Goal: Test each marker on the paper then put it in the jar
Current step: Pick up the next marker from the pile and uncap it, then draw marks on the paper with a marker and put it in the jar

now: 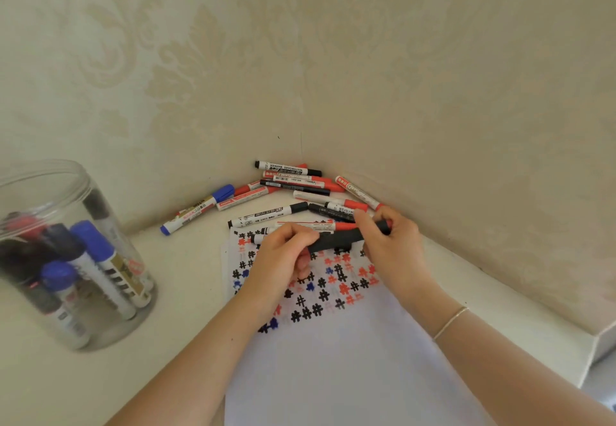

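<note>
A black marker (336, 239) is held level above the paper (333, 359) by both hands. My left hand (283, 255) grips its left end and my right hand (390, 242) grips its right end, near the cap. The white paper carries rows of black, red and blue hash marks (326, 289) in its upper half. A clear plastic jar (66, 259) stands at the left with several markers inside, blue and black caps showing. Several more markers (293, 189) lie in a loose pile in the corner beyond the paper.
Patterned beige walls (300, 75) meet in a corner right behind the marker pile. The white tabletop (186, 275) ends in an edge at the far right (596, 339). A blue-capped marker (196, 209) lies apart, left of the pile.
</note>
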